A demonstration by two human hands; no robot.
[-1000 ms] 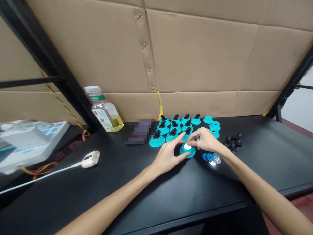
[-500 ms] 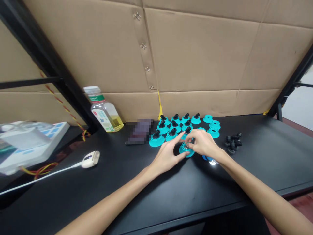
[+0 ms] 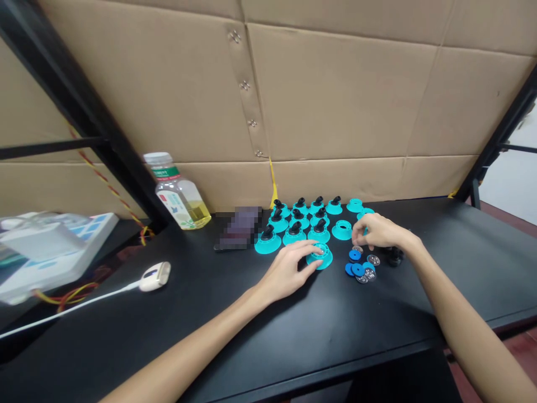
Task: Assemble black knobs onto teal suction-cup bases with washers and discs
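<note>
Mid-frame, ten teal cups (image 3: pixel 267 246) are topped in black; bare cups (image 3: pixel 340 233) are left. One is pinched by the left hand (image 3: pixel 288 268); the right hand's (image 3: pixel 380 230) grip can't be told.

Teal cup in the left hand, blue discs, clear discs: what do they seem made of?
Teal cup: likely rubber or plastic, fairly matte, with even, molded-looking color. Blue discs: perhaps plastic or rubber, smooth, solidly opaque. Clear discs: probably glossy plastic, being see-through with pale glints.
</note>
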